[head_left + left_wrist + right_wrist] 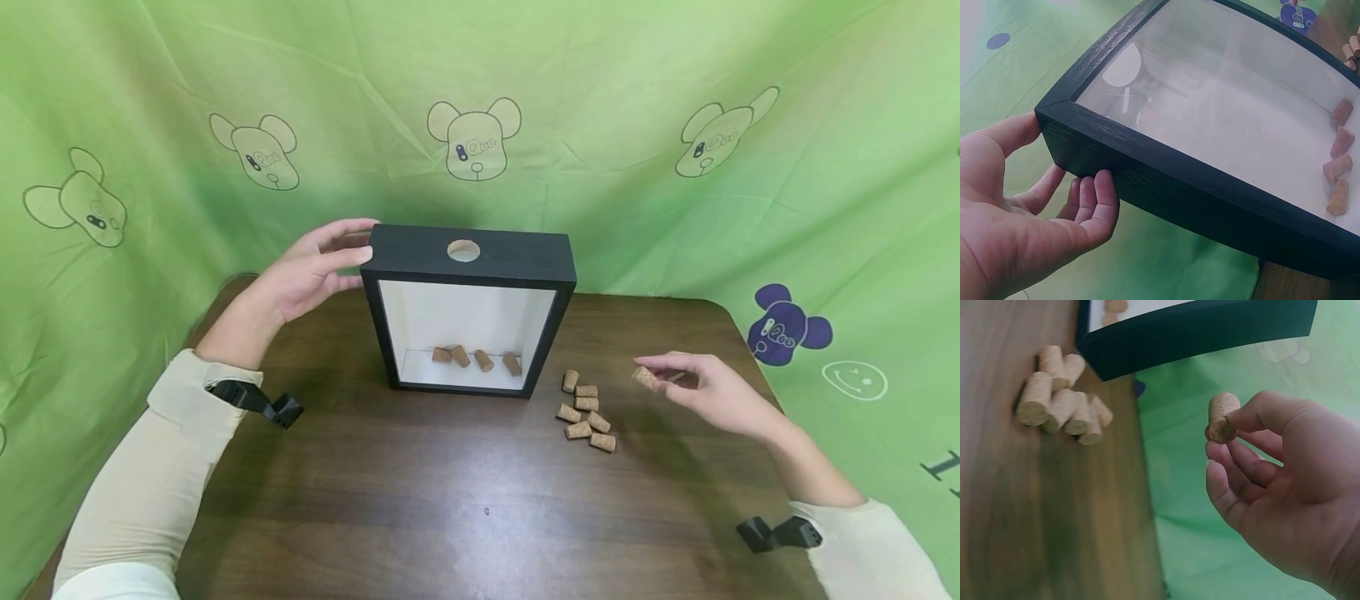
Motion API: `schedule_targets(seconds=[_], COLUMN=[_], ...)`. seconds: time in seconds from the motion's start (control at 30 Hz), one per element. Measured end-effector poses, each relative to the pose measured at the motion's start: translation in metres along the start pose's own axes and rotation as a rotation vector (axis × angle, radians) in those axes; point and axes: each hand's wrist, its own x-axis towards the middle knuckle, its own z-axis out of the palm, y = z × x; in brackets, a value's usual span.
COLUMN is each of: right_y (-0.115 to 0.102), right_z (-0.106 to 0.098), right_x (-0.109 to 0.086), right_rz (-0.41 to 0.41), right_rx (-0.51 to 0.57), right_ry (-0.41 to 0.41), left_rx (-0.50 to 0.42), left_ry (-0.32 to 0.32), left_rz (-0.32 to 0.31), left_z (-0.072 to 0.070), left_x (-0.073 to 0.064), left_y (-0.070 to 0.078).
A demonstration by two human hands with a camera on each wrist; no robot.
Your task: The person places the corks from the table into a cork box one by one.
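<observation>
A black-framed shadow box (472, 254) with a clear front and a round hole in its top stands upright on the table. Its upper left corner is held by my left hand (311, 271), thumb at the front edge and other fingers against the side and back. Inside, several corks (483, 361) lie along the white bottom. To the right of the box, my right hand (705, 387) pinches one cork (1223, 417) between thumb and fingers, raised over the table. Several loose corks (587, 403) lie in a cluster between that hand and the box.
The brown wooden table (420, 492) has rounded far corners. Behind it and at both sides hangs a green cloth (600, 108) printed with cartoon bear heads. Black camera mounts (255, 400) sit on both wrists over pale sleeves.
</observation>
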Motion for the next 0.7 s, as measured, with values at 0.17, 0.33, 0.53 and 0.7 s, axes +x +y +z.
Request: schedule_targets(seconds=[0.17,0.33,0.53,0.7], right_y=[-0.011,-0.022,-0.038,-0.055], right_z=[-0.012,-0.025,-0.043,-0.052], right_x=[0.005,0.011,0.019,0.026], right_rz=[0.001,-0.041,-0.068,-0.038], right_rx=[0.001,0.000,0.012,0.014], right_ry=[0.000,-0.005,-0.017,-0.015], left_rx=[0.011,0.000,0.006,0.008], left_ry=[0.000,-0.003,0.002,0.001], left_rz=[0.000,0.000,-0.001,-0.002], left_z=[0.001,0.000,0.001,0.001], left_x=[-0.001,0.000,0.000,-0.001], left_y=[0.000,0.000,0.000,0.002])
